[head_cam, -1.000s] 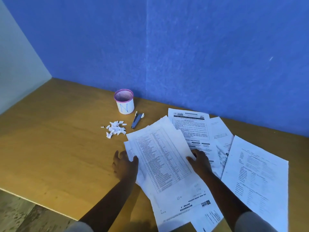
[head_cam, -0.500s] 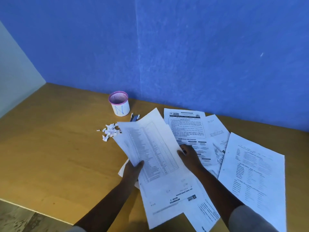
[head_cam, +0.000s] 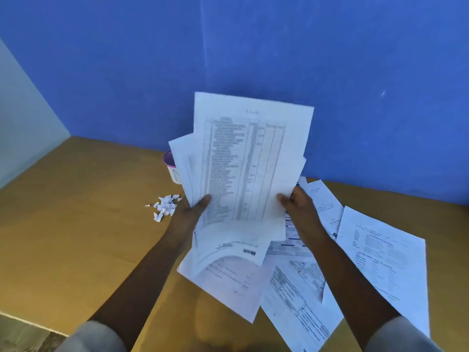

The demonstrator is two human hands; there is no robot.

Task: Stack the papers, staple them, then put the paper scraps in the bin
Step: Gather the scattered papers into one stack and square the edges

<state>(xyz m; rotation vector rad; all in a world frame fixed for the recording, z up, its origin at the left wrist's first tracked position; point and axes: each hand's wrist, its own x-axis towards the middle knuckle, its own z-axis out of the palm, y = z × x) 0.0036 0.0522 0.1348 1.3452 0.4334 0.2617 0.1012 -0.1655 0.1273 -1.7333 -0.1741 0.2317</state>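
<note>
both hands, left hand [head_cam: 189, 212] and right hand [head_cam: 297, 204], hold the printed papers [head_cam: 243, 168] upright, fingers gripping them; paper scraps [head_cam: 165, 207] lie left on the counter [head_cam: 76, 224].

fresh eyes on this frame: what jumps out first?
The sheaf of printed papers held up mid-frame against the blue wall, the left hand and right hand gripping its lower edges. More loose sheets lie spread on the wooden table to the right. Left of the hands sits a small pile of paper scraps, and a pink-rimmed cup peeks out behind the raised pages.
</note>
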